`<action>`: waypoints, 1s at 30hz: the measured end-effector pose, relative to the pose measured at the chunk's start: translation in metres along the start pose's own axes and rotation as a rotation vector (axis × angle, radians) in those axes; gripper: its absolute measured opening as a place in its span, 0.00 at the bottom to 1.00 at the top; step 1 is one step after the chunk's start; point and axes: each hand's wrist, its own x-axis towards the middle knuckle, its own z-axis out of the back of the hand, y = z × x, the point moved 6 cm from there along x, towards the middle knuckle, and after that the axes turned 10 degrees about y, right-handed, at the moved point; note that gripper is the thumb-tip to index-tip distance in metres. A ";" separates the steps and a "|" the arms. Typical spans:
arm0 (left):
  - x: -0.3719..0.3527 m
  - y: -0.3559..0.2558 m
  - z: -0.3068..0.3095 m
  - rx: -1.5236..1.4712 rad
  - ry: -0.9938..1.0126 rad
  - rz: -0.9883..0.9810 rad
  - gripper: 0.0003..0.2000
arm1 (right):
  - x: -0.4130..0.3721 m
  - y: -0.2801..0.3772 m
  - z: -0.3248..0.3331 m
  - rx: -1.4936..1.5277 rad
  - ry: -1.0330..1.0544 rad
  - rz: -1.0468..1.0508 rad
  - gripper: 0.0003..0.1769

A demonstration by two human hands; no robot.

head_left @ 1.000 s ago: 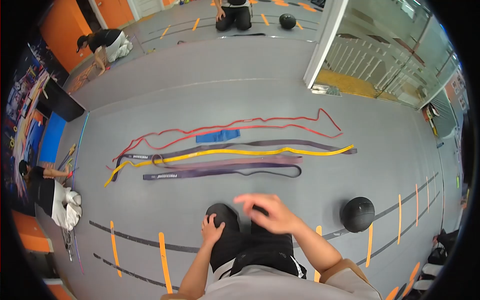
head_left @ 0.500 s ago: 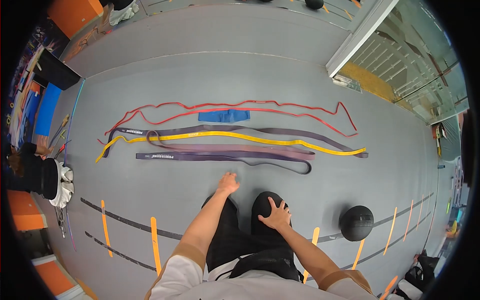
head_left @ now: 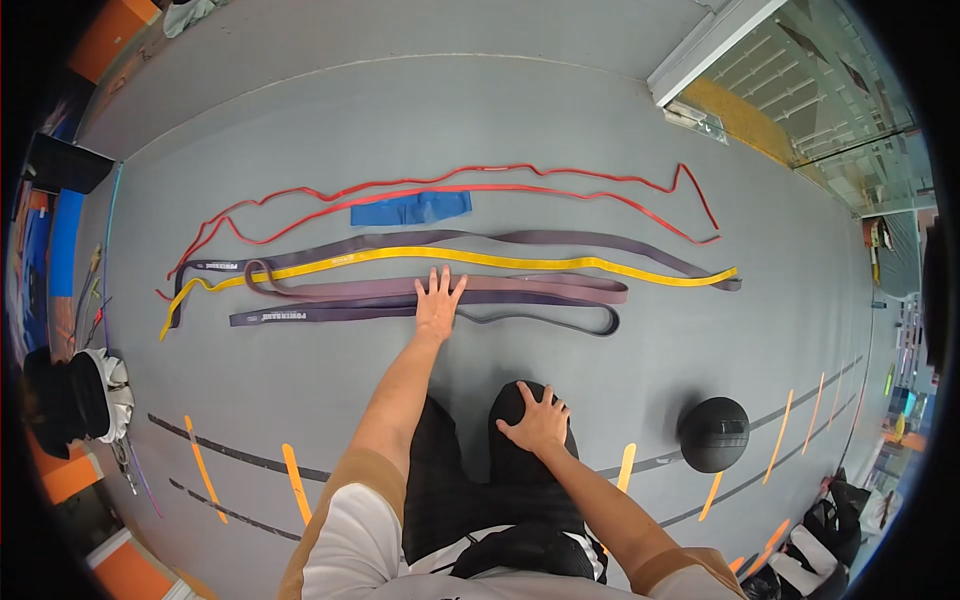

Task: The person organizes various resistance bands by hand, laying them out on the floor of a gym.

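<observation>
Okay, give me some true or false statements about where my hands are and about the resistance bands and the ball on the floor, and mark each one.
1. The left hand lies flat, fingers spread, on the purple resistance bands. True.
2. The right hand grips the medicine ball. False: it rests on the right knee; the ball sits apart on the floor, untouched.
3. The yellow band lies stretched out just beyond the left hand's fingertips. True.
4. The blue band is the longest one. False: it is the shortest, lying beside the long red band.
</observation>
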 end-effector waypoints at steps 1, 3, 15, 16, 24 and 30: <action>0.006 0.000 -0.002 0.025 0.046 -0.007 0.45 | 0.002 -0.002 0.000 -0.001 0.008 -0.006 0.48; 0.016 0.000 -0.005 0.033 0.020 -0.016 0.44 | 0.004 0.000 0.000 0.004 -0.001 0.006 0.48; 0.051 0.021 -0.001 -0.117 -0.241 -0.170 0.25 | 0.010 0.005 0.002 0.015 -0.030 0.010 0.47; 0.051 0.021 0.008 -0.103 -0.146 -0.259 0.23 | 0.009 0.007 0.005 0.018 -0.024 0.008 0.46; 0.127 0.109 0.096 -0.294 -0.305 -0.013 0.30 | 0.012 0.005 0.003 0.016 -0.050 0.020 0.46; 0.157 0.141 0.080 -0.327 -0.012 0.160 0.44 | 0.015 0.003 0.004 0.023 -0.061 0.039 0.45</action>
